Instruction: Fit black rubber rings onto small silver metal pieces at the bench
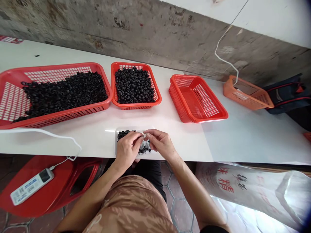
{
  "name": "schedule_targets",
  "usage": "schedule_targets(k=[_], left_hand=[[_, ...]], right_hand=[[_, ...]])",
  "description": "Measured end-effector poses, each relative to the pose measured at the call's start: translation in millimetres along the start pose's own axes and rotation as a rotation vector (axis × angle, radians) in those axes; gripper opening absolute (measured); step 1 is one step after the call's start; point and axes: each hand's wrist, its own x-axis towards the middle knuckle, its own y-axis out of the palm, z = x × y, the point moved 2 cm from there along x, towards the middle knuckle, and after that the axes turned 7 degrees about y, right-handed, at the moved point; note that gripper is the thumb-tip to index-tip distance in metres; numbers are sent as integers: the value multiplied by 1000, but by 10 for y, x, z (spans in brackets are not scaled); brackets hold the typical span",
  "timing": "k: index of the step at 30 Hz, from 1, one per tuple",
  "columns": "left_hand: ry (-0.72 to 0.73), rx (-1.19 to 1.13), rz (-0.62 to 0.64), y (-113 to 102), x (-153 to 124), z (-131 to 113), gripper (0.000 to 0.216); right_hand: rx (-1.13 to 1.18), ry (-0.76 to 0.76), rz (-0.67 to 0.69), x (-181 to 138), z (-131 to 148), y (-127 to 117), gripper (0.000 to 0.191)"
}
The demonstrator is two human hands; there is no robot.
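My left hand [128,146] and my right hand [161,144] meet over a shallow clear tray [116,142] at the table's front edge. Thumb and forefinger of each hand pinch together at one spot. A tiny pale or silvery piece shows between the fingertips, too small to name. Beneath the hands, the tray holds black ring-like parts [122,133] on its left and small silvery pieces [145,145] toward its right, with more black parts at the front. The hands cover much of the tray.
Behind the tray stand a long red basket [73,111] and a smaller red basket [136,105], both heaped with black parts. Farther right are an empty red basket [194,94], an orange basket [247,97] and a dark bag [289,94]. A power bank [31,186] lies on a red stool [58,191], cabled.
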Motion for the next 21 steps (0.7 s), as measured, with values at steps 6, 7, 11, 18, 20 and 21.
schedule_targets(k=[6,7,11,18,20,21], left_hand=[[7,64,31,0,-6,-61,14],[-11,32,41,-5,1,-67,14],[-130,-180,115,-37,37,-68,17],[-425,-680,235,-31,71,-40,28],[-423,-683,220,-26,73,-38,28],[-418,-670,206,-24,71,-31,29]], right_hand=[[-121,-62,-59,-24,-4,-19,26],[-131,-98,-78,-31,-5,-19,25],[-102,-204,-108,-69,-15,-9,20],[63,-173,-96,-120,-41,23,21],[109,-141,-100,-127,-55,36,22],[126,-124,-105,-129,-65,38,24]])
